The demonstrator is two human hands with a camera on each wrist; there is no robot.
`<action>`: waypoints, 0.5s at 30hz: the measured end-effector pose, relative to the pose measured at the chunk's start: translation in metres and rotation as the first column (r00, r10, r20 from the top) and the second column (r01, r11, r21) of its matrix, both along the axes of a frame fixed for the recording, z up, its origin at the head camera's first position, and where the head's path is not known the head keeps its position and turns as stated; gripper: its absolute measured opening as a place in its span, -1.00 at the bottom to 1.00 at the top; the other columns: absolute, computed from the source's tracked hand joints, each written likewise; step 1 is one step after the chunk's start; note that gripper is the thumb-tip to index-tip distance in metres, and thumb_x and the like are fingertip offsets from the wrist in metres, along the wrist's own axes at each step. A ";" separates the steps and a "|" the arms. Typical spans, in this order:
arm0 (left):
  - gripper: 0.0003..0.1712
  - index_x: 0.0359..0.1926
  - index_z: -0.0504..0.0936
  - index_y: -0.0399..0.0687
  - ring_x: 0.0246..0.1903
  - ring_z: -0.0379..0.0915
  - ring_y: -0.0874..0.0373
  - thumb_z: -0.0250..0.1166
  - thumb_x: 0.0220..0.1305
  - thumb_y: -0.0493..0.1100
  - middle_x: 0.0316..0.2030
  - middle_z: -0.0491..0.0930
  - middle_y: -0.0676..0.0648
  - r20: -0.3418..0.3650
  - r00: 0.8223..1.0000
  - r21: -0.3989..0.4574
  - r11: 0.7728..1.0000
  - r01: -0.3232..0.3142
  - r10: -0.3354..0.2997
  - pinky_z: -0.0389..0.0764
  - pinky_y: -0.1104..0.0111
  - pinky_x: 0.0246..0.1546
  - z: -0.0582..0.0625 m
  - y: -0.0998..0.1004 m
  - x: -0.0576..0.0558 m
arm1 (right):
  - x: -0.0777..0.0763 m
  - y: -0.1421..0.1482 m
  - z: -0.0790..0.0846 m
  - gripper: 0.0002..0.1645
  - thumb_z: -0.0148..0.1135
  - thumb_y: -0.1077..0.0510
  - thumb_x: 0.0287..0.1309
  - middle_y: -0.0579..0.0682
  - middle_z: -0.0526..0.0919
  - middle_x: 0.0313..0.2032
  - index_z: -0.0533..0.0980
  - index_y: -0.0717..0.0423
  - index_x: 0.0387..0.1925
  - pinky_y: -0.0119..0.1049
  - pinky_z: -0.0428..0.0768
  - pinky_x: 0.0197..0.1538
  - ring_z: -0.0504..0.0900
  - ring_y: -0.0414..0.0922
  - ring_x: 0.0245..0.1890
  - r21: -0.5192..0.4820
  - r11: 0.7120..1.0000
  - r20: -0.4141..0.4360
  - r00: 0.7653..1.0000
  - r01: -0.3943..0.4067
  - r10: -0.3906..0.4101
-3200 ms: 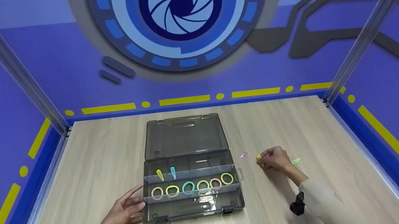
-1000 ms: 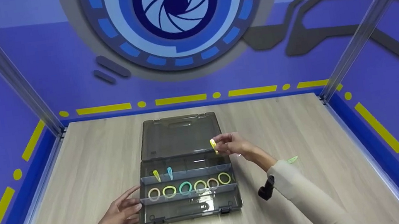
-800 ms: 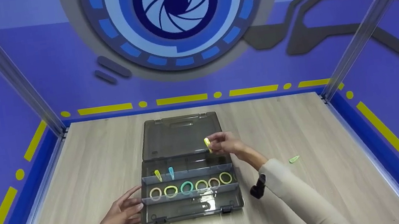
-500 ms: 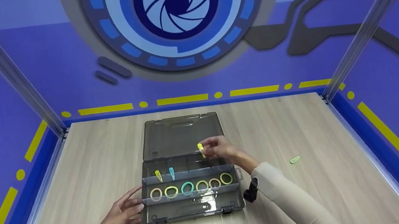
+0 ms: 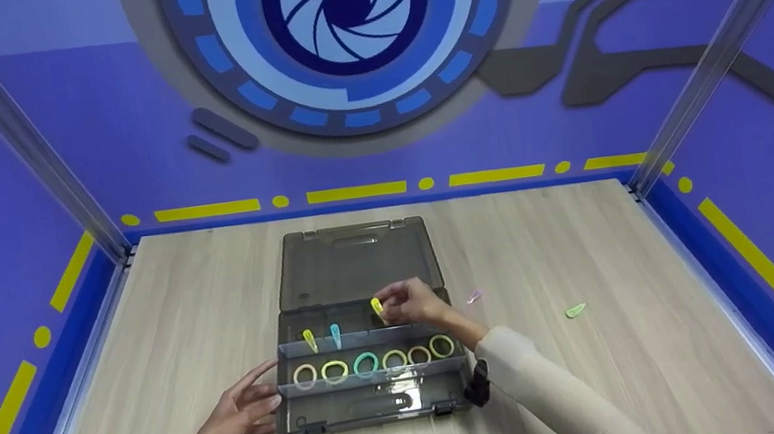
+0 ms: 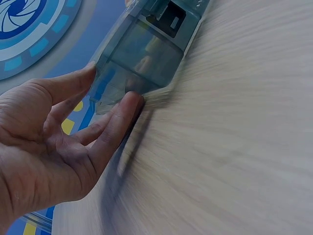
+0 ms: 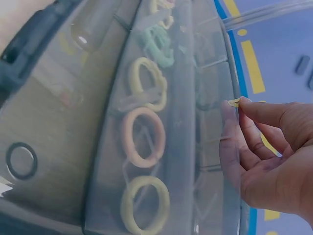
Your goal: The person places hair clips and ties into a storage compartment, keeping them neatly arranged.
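My right hand [image 5: 410, 301] pinches a yellow snap hair clip [image 5: 377, 307] over the back compartment of a grey see-through storage box [image 5: 375, 405]. In the right wrist view thumb and fingertips meet on the clip [image 7: 234, 103] beside the box's clear wall. A yellow hair clip [image 5: 310, 340] and a blue hair clip [image 5: 336, 335] stand in the back compartment, to the left. Several hair ties, such as a teal one [image 5: 365, 364], line the middle compartment. My left hand [image 5: 236, 411] touches the box's left end with fairly straight fingers, as the left wrist view [image 6: 63, 132] shows.
The box's lid [image 5: 359, 262] lies opened back on the wood-grain table [image 5: 201, 296]. A pink hair clip [image 5: 474, 297] lies right of the box, and a pale green one [image 5: 576, 311] farther right. Blue-purple panels with metal posts enclose the table.
My right hand has picked up the yellow clip from the table right of the box, carried it left over the box and lowered it toward the back compartment. The left hand stays at the box's end.
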State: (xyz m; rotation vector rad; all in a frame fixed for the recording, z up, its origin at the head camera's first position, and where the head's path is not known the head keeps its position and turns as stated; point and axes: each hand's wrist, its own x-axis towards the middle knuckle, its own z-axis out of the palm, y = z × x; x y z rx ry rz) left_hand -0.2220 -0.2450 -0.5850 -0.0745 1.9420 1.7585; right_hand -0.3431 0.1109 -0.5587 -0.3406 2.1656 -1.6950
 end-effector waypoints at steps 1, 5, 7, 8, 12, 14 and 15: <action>-0.13 0.60 0.07 -0.05 0.03 0.57 0.12 0.30 0.43 -0.09 0.22 0.47 -0.24 0.001 1.000 -0.001 1.000 0.000 0.000 0.73 0.12 0.01 0.000 0.000 0.000 | 0.001 -0.002 -0.001 -0.61 0.23 0.57 0.15 0.42 0.73 -0.26 0.54 0.59 0.05 -0.41 0.71 -0.32 0.68 -0.25 -0.44 0.012 1.000 -0.010 1.000 0.004 -0.004; -0.13 0.61 0.07 -0.04 0.05 0.56 0.10 0.30 0.44 -0.09 0.24 0.45 -0.25 0.004 1.000 -0.004 1.000 -0.001 0.001 0.73 0.11 0.02 -0.001 0.000 0.001 | 0.003 -0.010 -0.005 -0.64 0.25 0.57 0.11 0.43 0.74 -0.27 0.58 0.56 -0.01 -0.48 0.62 -0.42 0.70 -0.20 -0.43 0.081 0.997 -0.068 0.998 0.013 -0.007; -0.13 0.61 0.07 -0.04 0.06 0.56 0.10 0.30 0.44 -0.08 0.26 0.44 -0.26 0.004 1.000 -0.004 1.000 0.001 -0.001 0.72 0.10 0.03 -0.001 -0.001 0.001 | 0.005 -0.015 -0.005 -0.66 0.25 0.58 0.09 0.42 0.74 -0.28 0.61 0.53 -0.05 -0.50 0.59 -0.43 0.71 -0.19 -0.42 0.117 0.993 -0.083 0.996 0.024 -0.015; -0.13 0.61 0.07 -0.04 0.06 0.56 0.09 0.29 0.44 -0.08 0.26 0.43 -0.26 0.004 1.000 -0.002 1.000 0.001 -0.001 0.72 0.10 0.03 -0.001 -0.001 0.001 | 0.005 -0.017 -0.005 -0.68 0.26 0.58 0.08 0.40 0.75 -0.29 0.62 0.52 -0.07 -0.50 0.57 -0.44 0.70 -0.19 -0.42 0.135 0.990 -0.090 0.996 0.033 -0.021; -0.13 0.60 0.07 -0.05 0.04 0.56 0.11 0.29 0.44 -0.09 0.22 0.45 -0.23 -0.001 1.000 0.009 1.000 0.004 -0.004 0.72 0.11 0.04 0.000 -0.001 0.001 | 0.008 -0.024 -0.003 -0.72 0.27 0.59 0.02 0.36 0.76 -0.34 0.66 0.49 -0.17 -0.53 0.51 -0.46 0.69 -0.19 -0.45 0.176 0.981 -0.116 0.992 0.077 -0.057; -0.13 0.60 0.06 -0.07 0.03 0.58 0.10 0.29 0.44 -0.09 0.20 0.46 -0.22 -0.008 1.000 0.013 1.000 0.007 -0.007 0.72 0.10 0.03 0.000 -0.001 0.000 | 0.009 -0.027 -0.002 -0.75 0.29 0.59 0.00 0.36 0.76 -0.36 0.68 0.49 -0.21 -0.55 0.50 -0.44 0.69 -0.14 -0.46 0.191 0.977 -0.144 0.988 0.090 -0.063; -0.13 0.60 0.06 -0.07 0.03 0.59 0.09 0.29 0.44 -0.10 0.19 0.45 -0.22 -0.011 1.000 0.015 1.000 0.008 -0.008 0.72 0.10 0.03 0.000 -0.001 0.000 | 0.010 -0.028 -0.002 -0.76 0.30 0.58 0.00 0.36 0.76 -0.37 0.68 0.49 -0.23 -0.54 0.52 -0.43 0.71 -0.11 -0.46 0.200 0.976 -0.166 0.984 0.090 -0.056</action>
